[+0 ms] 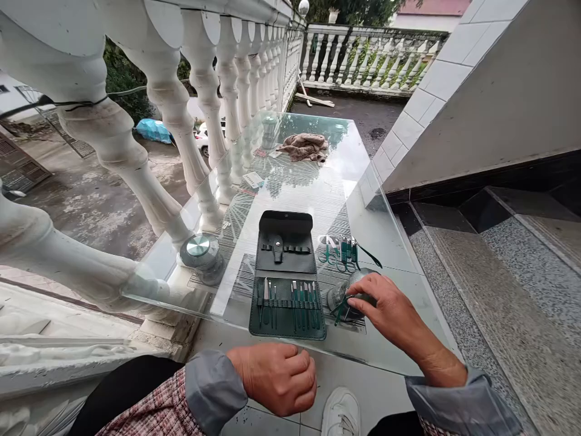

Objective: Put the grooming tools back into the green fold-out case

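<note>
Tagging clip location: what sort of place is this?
Likely an outdoor house terrace or balcony: white stone balustrade, wet paved floor beyond, and a glass-topped table beside tiled steps.

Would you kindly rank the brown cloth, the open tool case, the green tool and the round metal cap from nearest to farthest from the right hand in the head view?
From the right hand:
1. green tool, at its fingertips.
2. open tool case, just left of it.
3. round metal cap, at the table's left edge.
4. brown cloth, at the far end.
</note>
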Demonstrator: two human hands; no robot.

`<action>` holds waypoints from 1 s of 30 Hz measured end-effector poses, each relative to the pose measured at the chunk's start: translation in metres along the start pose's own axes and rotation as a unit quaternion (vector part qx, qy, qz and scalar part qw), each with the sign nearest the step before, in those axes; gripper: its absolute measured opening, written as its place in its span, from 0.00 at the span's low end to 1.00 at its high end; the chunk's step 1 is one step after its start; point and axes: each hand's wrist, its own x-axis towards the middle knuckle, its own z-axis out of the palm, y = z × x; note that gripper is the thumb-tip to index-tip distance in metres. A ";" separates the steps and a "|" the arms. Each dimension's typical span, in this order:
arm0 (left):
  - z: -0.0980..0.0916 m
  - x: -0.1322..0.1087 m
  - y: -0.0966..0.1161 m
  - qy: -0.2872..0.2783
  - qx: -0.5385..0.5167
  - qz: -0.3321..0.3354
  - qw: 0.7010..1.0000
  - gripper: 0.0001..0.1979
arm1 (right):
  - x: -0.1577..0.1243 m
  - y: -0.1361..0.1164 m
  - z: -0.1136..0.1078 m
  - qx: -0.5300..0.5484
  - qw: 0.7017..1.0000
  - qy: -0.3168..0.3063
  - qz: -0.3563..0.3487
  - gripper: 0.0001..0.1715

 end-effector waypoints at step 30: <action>0.006 -0.002 0.005 -0.010 -0.003 -0.002 1.000 0.09 | 0.011 -0.011 0.008 -0.146 0.979 -0.048 -0.134 0.08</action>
